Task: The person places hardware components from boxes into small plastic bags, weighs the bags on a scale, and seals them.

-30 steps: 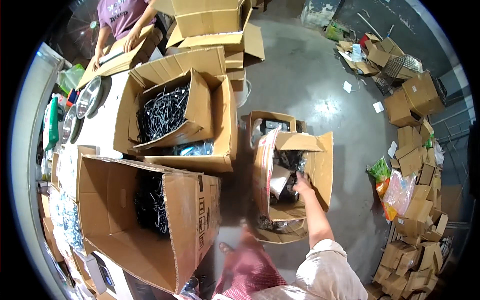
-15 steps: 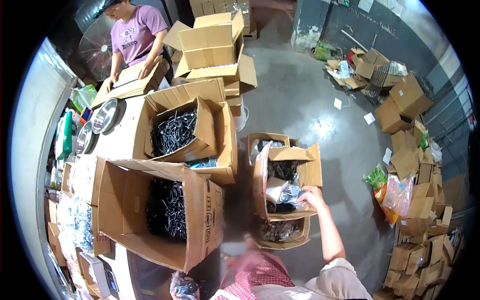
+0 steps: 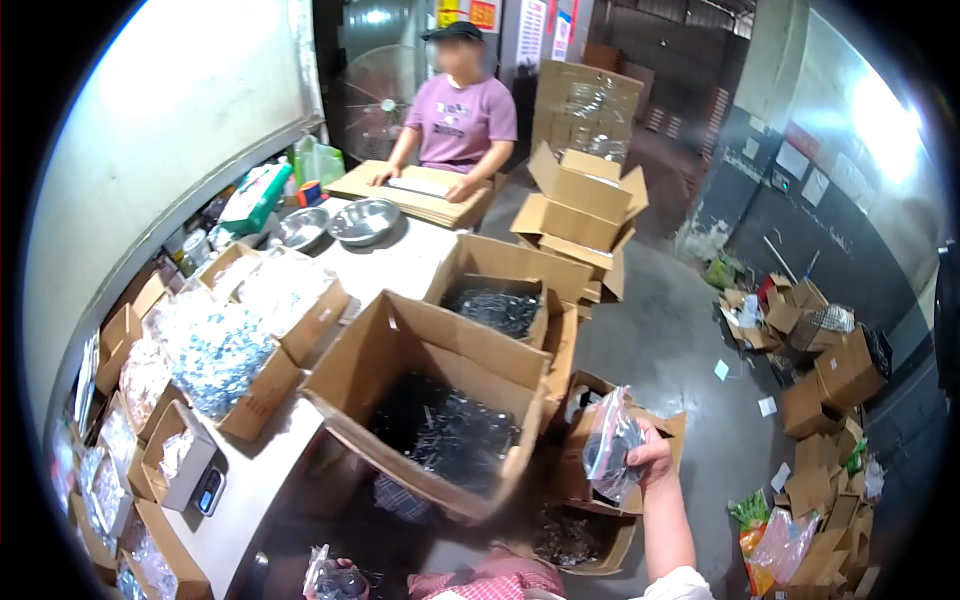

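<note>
My right hand (image 3: 652, 455) grips a clear zip bag (image 3: 612, 450) with dark parts inside, raised above an open carton (image 3: 572, 478) on the right. At the lower edge, a clear plastic bag (image 3: 322, 578) with dark contents sits in my left hand (image 3: 346, 566), of which only a little shows. In front of me is a large open carton (image 3: 335, 385) holding many black metal parts (image 3: 445, 430). Behind it, another carton (image 3: 470, 262) holds black hook-like pieces (image 3: 495, 308). A low carton of brownish parts (image 3: 570, 540) lies below my right hand.
On the white table (image 3: 235, 530) at left are boxes of small clear packets (image 3: 215, 350), a small digital scale (image 3: 208, 490) and two steel bowls (image 3: 365, 220). A co-worker (image 3: 462, 120) handles flat cardboard (image 3: 440, 205) at the far end. Scrap cartons (image 3: 830, 385) line the right side.
My right hand has lifted the zip bag out of the carton on the right. My view has swung up and left, showing more of the table and the co-worker.
</note>
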Motion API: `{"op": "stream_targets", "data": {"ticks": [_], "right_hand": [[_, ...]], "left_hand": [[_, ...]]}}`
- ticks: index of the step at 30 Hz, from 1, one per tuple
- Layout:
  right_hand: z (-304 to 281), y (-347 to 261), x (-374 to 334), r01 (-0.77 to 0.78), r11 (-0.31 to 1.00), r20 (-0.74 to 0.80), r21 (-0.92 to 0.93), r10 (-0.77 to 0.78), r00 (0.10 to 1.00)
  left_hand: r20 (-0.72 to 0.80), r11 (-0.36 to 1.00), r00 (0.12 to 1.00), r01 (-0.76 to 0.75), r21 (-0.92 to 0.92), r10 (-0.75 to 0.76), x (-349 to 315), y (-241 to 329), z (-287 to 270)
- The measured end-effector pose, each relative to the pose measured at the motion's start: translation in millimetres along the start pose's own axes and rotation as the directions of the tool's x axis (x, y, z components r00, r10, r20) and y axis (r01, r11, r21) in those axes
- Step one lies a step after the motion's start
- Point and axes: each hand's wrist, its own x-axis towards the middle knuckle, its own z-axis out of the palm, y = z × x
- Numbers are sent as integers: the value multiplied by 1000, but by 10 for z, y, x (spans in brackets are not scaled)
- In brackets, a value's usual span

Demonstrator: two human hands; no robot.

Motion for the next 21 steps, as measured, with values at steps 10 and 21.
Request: {"op": "stream_targets", "data": {"ticks": [10,21], "right_hand": [[2688,811,970,-151,986,29,71,149,988],[4311,1655,1776,-394,824,201,-407,501,842]], "left_hand": [[1,998,1000,-4,-70,4,136,1759,-81],[-83,944,984,-127,304,159,500,3107,-481]]}}
